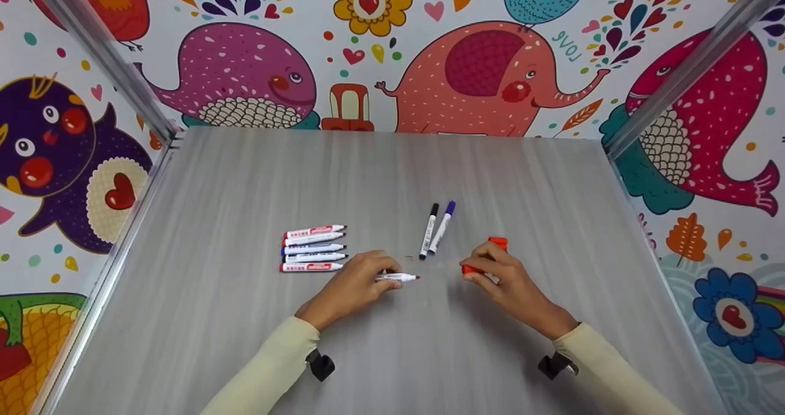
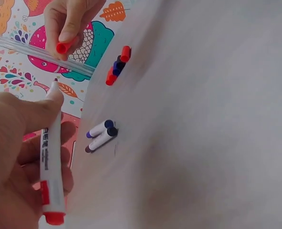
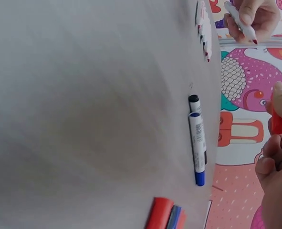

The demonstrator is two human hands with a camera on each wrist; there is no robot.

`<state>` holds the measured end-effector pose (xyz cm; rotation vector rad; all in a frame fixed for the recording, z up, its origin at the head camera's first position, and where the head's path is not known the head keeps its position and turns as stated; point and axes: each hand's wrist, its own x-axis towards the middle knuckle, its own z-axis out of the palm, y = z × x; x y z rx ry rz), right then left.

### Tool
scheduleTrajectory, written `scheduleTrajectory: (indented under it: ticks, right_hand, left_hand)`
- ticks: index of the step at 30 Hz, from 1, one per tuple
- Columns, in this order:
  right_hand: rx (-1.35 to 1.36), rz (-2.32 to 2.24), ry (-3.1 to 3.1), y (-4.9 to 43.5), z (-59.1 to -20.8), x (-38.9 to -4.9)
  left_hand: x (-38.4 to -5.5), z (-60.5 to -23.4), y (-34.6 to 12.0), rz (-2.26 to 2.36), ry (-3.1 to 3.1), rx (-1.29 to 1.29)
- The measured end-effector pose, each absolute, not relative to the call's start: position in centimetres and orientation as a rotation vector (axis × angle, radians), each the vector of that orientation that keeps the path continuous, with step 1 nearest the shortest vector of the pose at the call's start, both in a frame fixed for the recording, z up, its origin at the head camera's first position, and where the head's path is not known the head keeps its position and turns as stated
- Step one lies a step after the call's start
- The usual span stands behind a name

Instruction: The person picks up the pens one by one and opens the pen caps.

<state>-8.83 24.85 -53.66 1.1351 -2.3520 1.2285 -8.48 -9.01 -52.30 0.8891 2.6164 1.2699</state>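
My left hand (image 1: pixel 359 283) grips an uncapped red whiteboard marker (image 2: pixel 52 152), its dark red tip pointing toward the right hand. In my right hand (image 1: pixel 512 283) a red marker cap (image 1: pixel 470 269) is pinched between thumb and fingers; its open end shows in the left wrist view. A gap separates tip and cap. Left of the left hand, several uncapped markers (image 1: pixel 313 249) lie side by side with their tips to the right. Beyond the right hand lies a short row of loose caps, red (image 2: pixel 125 53), blue and black, partly hidden by that hand in the head view.
Between the hands and farther back, a capped black marker (image 1: pixel 429 231) and a capped blue marker (image 1: pixel 443 228) lie next to each other on the grey wood-grain table (image 1: pixel 245 176). Cartoon-printed walls (image 1: pixel 368 53) with metal corner rails (image 1: pixel 668 78) border the table.
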Motion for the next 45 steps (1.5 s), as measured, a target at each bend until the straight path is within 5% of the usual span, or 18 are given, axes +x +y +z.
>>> scheduleTrajectory:
  ticks: [31, 45]
  right_hand:
    - [0.923, 1.211, -2.447, 29.7, -57.5, -6.8]
    - [0.766, 1.259, -2.516, 30.7, -58.7, -6.8]
  left_hand:
    - [-5.6, -56.7, -16.3, 1.345, 2.970, 0.615]
    - [-5.5, -58.4, -17.8, 1.303, 3.148, 0.708]
